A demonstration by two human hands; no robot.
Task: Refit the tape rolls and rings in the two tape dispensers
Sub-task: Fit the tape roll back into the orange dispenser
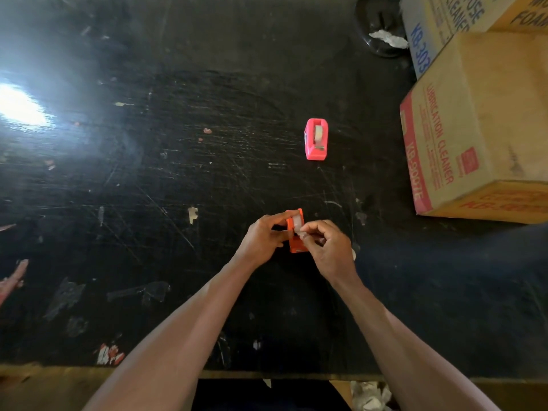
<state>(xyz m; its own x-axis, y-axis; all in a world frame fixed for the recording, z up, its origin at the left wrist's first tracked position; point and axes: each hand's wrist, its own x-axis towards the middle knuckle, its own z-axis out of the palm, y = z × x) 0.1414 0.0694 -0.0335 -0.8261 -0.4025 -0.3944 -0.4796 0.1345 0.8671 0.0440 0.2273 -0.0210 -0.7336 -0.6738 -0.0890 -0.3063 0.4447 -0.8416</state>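
Observation:
An orange tape dispenser (295, 244) stands on the black table near the front, with a pale tape roll (297, 222) in its slot. My left hand (265, 237) grips the dispenser's left side. My right hand (327, 247) pinches at the roll from the right, thumb and fingers closed on it. Part of the dispenser is hidden behind my fingers. A pink tape dispenser (316, 139) with a tape roll (318, 134) fitted in it stands alone farther back, well apart from both hands.
Stacked cardboard boxes (480, 126) fill the right side of the scratched black table (178, 188). A black object with crumpled paper (382, 28) lies at the back right. Bright glare (17, 105) covers the left. The table's front edge (267, 373) is near my body.

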